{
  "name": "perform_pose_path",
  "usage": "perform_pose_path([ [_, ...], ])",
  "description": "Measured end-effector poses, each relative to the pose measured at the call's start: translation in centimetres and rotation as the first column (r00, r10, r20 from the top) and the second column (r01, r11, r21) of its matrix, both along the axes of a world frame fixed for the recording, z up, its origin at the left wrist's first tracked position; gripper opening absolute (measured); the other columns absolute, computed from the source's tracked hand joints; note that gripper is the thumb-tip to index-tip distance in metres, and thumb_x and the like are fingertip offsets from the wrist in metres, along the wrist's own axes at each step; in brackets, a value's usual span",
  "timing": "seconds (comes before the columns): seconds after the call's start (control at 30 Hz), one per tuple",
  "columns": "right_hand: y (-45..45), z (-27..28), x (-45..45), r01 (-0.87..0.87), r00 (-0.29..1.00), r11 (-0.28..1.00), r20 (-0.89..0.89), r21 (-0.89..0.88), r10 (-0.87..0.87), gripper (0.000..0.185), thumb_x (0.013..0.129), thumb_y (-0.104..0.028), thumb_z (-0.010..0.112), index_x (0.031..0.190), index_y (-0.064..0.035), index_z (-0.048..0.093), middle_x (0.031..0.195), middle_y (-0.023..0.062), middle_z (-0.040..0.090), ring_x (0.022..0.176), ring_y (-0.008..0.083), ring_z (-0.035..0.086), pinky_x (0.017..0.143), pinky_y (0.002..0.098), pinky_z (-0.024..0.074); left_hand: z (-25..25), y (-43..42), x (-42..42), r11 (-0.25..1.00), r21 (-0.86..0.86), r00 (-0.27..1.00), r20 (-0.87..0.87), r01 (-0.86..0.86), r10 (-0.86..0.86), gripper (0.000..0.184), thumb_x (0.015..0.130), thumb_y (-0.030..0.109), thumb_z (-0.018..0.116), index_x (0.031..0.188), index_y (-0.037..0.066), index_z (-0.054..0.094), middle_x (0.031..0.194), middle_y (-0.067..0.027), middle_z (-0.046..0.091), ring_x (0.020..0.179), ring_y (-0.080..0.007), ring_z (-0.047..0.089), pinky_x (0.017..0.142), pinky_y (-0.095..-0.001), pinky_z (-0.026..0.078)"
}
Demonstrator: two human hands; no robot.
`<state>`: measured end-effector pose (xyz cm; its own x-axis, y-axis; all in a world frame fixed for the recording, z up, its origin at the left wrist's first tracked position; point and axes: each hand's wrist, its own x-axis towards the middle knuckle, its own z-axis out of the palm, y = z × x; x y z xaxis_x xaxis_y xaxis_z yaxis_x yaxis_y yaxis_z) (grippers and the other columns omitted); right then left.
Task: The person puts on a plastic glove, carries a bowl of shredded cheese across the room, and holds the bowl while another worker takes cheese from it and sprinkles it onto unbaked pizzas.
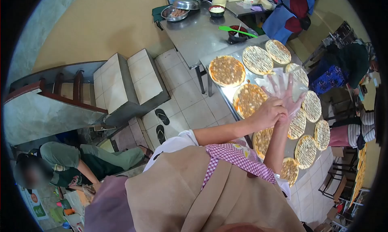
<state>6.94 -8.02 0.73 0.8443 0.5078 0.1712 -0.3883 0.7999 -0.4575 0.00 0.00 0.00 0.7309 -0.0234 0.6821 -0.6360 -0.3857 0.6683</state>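
Note:
My right hand [287, 95] is raised over the table with its fingers spread, inside a clear plastic glove [299, 89]. My left hand [268, 113] is bare and closed at the right wrist, its fingers pinching the glove's cuff. Around and below both hands lie several round flat breads. Some have a brown topping, like the one [249, 99] beside my left hand; others carry pale drizzled lines, like the one [311, 106] right of my gloved hand. Part of the glove plastic hangs loose around the fingers.
Metal table [196, 38] holds steel bowls [175, 14], a dark bowl [238, 33] and a green spatula [226, 28]. One person sits at lower left [64, 163]; others stand at right. Tiled steps [146, 74] and black sandals [161, 116] are at left.

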Motion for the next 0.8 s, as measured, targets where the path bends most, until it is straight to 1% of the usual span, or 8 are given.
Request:
perform_pose_path([
  [0.07, -0.3, 0.1, -0.1, -0.041, 0.997, 0.999, -0.073, -0.03, 0.039, 0.082, 0.075, -0.071, 0.038, 0.139, -0.0243, 0.017, 0.144, 0.0145, 0.011, 0.129, 0.0477, 0.011, 0.09, 0.0749, 0.0143, -0.4, -0.7, -0.3, 0.997, -0.059, 0.999, -0.002, -0.045, 0.045, 0.012, 0.066, 0.002, 0.065, 0.078, 0.006, 0.063, 0.072, -0.0049, 0.054, 0.07, -0.0226, 0.052, 0.063, -0.0331, 0.042],
  [0.1, 7.7, -0.3, 2.5, -0.067, 0.991, 0.994, -0.105, 0.089, 0.076, 0.08, 0.075, -0.07, 0.038, 0.139, -0.0251, 0.019, 0.143, 0.0152, 0.012, 0.128, 0.0489, 0.011, 0.09, 0.0754, 0.0139, -0.1, 7.1, 2.2, 0.998, 0.016, 0.998, -0.002, -0.065, 0.065, 0.012, 0.066, 0.002, 0.065, 0.077, 0.006, 0.063, 0.072, -0.005, 0.053, 0.069, -0.0226, 0.052, 0.063, -0.033, 0.042],
  [0.2, 9.5, -0.5, 3.9, -0.183, 0.96, 0.975, -0.19, 0.123, 0.204, 0.073, 0.076, -0.069, 0.04, 0.134, -0.0277, 0.027, 0.14, 0.0184, 0.019, 0.125, 0.0532, 0.013, 0.087, 0.0779, 0.0126, -0.5, 8.0, 2.6, 0.989, -0.101, 0.992, -0.076, -0.107, 0.1, 0.011, 0.066, 0.003, 0.066, 0.076, 0.006, 0.063, 0.072, -0.0055, 0.053, 0.07, -0.0232, 0.052, 0.064, -0.0335, 0.041],
  [0.33, 13.3, -1.8, 6.1, -0.349, 0.923, 0.918, -0.097, 0.189, 0.372, 0.068, 0.075, -0.07, 0.04, 0.127, -0.026, 0.039, 0.135, 0.0195, 0.027, 0.124, 0.051, 0.019, 0.089, 0.0763, 0.0144, 0.1, 11.2, 3.3, 0.958, -0.081, 0.961, -0.015, -0.275, 0.275, 0.015, 0.066, 0.008, 0.068, 0.08, 0.006, 0.063, 0.076, -0.0047, 0.055, 0.079, -0.0247, 0.053, 0.071, -0.0343, 0.04],
  [0.4, 15.1, -1.8, 7.1, -0.315, 0.923, 0.934, -0.174, 0.167, 0.343, 0.069, 0.074, -0.072, 0.039, 0.126, -0.026, 0.041, 0.134, 0.019, 0.029, 0.123, 0.0498, 0.022, 0.09, 0.0753, 0.0149, 2.0, 12.4, 3.7, 0.901, -0.115, 0.908, -0.056, -0.419, 0.416, 0.015, 0.066, 0.008, 0.068, 0.08, 0.006, 0.062, 0.077, -0.0047, 0.055, 0.081, -0.025, 0.053, 0.073, -0.0344, 0.04],
  [0.5, 18.5, -2.2, 7.9, -0.325, 0.905, 0.927, -0.225, 0.187, 0.362, 0.071, 0.073, -0.074, 0.039, 0.126, -0.0265, 0.041, 0.128, 0.0164, 0.039, 0.119, 0.0472, 0.03, 0.089, 0.0739, 0.0199, 0.5, 15.9, 4.8, 0.875, -0.009, 0.874, -0.053, -0.484, 0.483, 0.015, 0.067, 0.004, 0.065, 0.082, 0.005, 0.062, 0.076, -0.0068, 0.055, 0.077, -0.0251, 0.055, 0.069, -0.0335, 0.042],
  [0.67, 24.8, -3.0, 9.6, -0.372, 0.903, 0.907, -0.151, 0.195, 0.403, 0.068, 0.074, -0.072, 0.038, 0.127, -0.029, 0.039, 0.124, 0.011, 0.044, 0.113, 0.0435, 0.038, 0.085, 0.0724, 0.0267, -1.2, 22.5, 7.3, 0.935, 0.005, 0.932, -0.07, -0.355, 0.355, 0.016, 0.068, -0.002, 0.06, 0.083, 0.003, 0.062, 0.074, -0.0093, 0.054, 0.068, -0.0242, 0.054, 0.058, -0.0321, 0.042],
  [0.8, 31.9, -5.5, 12.9, -0.266, 0.952, 0.933, -0.088, 0.244, 0.294, 0.064, 0.077, -0.069, 0.038, 0.129, -0.0332, 0.033, 0.127, 0.0091, 0.041, 0.113, 0.0425, 0.038, 0.084, 0.0723, 0.0281, -1.5, 28.6, 9.3, 0.965, 0.021, 0.959, -0.106, -0.262, 0.263, 0.015, 0.069, -0.002, 0.06, 0.083, 0.002, 0.062, 0.073, -0.0099, 0.053, 0.066, -0.0238, 0.053, 0.057, -0.0314, 0.042],
])
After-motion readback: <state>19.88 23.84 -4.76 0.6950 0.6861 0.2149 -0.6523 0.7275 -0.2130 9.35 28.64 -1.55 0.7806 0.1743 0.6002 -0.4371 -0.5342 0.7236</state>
